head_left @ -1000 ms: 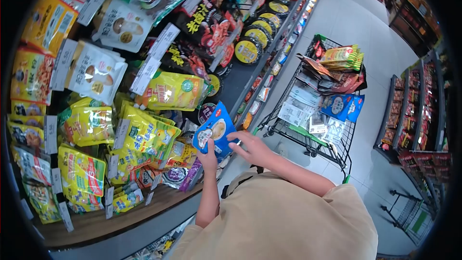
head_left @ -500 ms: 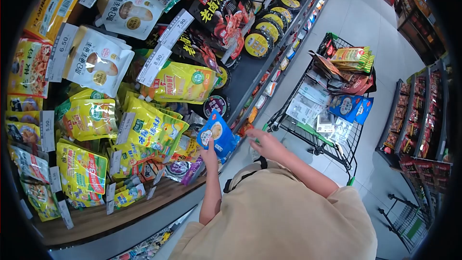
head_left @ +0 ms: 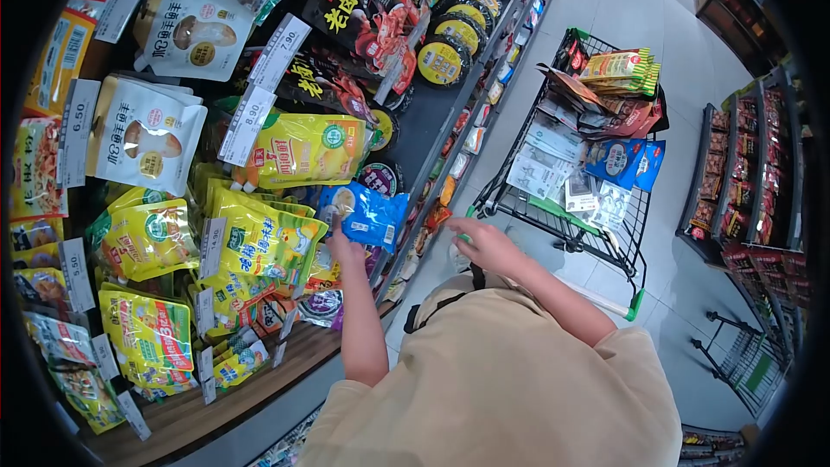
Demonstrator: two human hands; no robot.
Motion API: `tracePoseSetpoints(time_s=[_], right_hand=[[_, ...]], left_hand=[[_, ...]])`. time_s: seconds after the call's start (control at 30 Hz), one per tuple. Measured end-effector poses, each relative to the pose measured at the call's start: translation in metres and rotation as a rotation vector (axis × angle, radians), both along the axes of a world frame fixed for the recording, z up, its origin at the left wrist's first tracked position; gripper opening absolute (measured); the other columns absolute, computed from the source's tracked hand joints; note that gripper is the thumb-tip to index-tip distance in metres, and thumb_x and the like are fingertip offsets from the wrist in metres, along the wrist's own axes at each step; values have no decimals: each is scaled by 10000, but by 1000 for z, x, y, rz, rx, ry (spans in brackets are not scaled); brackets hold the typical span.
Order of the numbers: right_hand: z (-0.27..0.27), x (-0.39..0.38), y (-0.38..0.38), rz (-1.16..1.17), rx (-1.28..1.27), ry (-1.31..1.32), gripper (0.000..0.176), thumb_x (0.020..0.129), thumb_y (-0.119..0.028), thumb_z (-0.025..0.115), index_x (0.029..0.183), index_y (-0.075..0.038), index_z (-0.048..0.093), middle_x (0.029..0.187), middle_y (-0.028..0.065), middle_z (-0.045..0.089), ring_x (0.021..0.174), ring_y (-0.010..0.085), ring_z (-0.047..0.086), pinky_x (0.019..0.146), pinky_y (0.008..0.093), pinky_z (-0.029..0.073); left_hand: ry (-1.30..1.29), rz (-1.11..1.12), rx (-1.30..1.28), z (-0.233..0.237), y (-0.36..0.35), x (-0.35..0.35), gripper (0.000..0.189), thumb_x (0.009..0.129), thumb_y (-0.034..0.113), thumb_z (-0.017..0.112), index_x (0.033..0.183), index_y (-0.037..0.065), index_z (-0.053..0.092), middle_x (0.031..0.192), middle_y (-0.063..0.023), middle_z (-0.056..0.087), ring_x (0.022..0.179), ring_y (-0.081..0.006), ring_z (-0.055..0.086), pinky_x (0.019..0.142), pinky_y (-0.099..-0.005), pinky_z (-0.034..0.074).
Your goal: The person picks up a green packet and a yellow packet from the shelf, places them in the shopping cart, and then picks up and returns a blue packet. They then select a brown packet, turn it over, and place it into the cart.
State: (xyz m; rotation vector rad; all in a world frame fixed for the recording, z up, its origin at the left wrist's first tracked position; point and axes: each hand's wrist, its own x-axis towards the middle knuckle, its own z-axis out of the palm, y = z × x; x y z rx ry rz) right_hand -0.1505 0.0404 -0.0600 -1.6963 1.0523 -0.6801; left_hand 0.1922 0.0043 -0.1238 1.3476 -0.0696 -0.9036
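Note:
My left hand (head_left: 343, 246) grips the blue packet (head_left: 363, 214) by its near side, thumb on its front. It is held before the hanging rack, close to yellow seasoning pouches (head_left: 264, 229) and a yellow pouch (head_left: 304, 149) above. My right hand (head_left: 486, 246) hovers in front of my body, between the rack and the shopping cart (head_left: 635, 272). Its fingers are loosely bent and apart, with nothing clearly held. A small greenish spot shows at its fingers; I cannot make out what it is.
The cart holds blue packets (head_left: 616, 162), yellow packs (head_left: 619, 67), and white packets (head_left: 543, 164). Price tags (head_left: 246, 127) stick out from the rack beside white pouches (head_left: 147, 134). Round tubs (head_left: 443, 60) line the shelf. Another cart (head_left: 748, 367) stands at the lower right.
My left hand has moved left toward the rack with the blue packet, which is turned more sideways. My right hand stays raised near my body. The view has shifted slightly.

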Motion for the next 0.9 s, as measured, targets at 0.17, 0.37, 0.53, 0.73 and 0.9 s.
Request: tracePoseSetpoints(time_s=[0.17, 0.37, 0.53, 0.73, 0.9], right_hand=[[2, -7, 4, -47, 45, -28, 328, 934, -140, 572, 1244, -38, 553, 1177, 189, 630, 1055, 375, 619, 897, 427, 510], [8, -9, 8, -95, 24, 31, 335, 948, -176, 573, 1249, -30, 553, 1188, 204, 625, 1079, 375, 611, 903, 420, 506], [-24, 5, 5, -134, 165, -92, 385, 988, -277, 553, 1282, -28, 537, 1198, 208, 626, 1108, 337, 618, 921, 417, 500], [-33, 18, 6, -34, 1107, -484, 528, 1014, -470, 474, 1332, -49, 501, 1192, 142, 638, 1064, 296, 645, 912, 465, 530], [-32, 21, 7, 278, 1547, -879, 565, 985, -504, 521, 1331, -58, 505, 1137, 131, 644, 1041, 240, 650, 884, 438, 566]], left_hand=[[-29, -61, -64, 14, -3, -3, 540, 941, 207, 664, 1344, -80, 448, 1271, -211, 584, 1124, -333, 615, 966, -477, 507], [137, -271, -106, -6, 20, -15, 530, 981, 333, 598, 1372, 2, 459, 1350, -166, 550, 1207, -310, 571, 1016, -487, 477], [406, -407, -92, -20, 35, -21, 529, 977, 417, 564, 1359, 60, 486, 1342, -132, 569, 1201, -319, 573, 1050, -502, 440], [450, -755, -411, -8, 37, -55, 346, 938, 402, 627, 1093, 93, 609, 1132, -106, 653, 1141, -298, 601, 1003, -513, 463], [348, -1086, -772, 54, 12, -102, 318, 891, 370, 709, 947, 67, 633, 853, -74, 649, 1093, -303, 602, 1008, -466, 427]])
